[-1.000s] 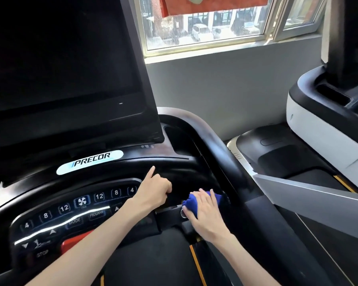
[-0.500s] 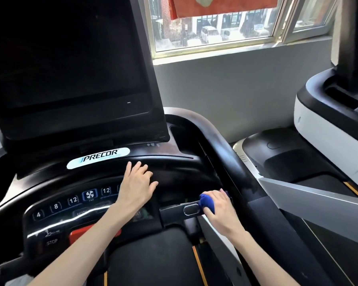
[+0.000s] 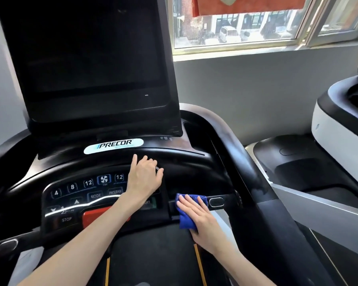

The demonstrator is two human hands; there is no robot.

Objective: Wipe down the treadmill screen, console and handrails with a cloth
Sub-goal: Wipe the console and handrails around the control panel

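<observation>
Cloth (image 3: 184, 220) across handrail (image 3: 227, 200) edge

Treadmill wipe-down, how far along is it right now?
Done: nothing can be confirmed; the dark screen shows no telling marks. In hand: the right hand presses the blue cloth on the front crossbar, while the left hand rests on the console. Left: probably the right handrail, which looks hazy.
</observation>
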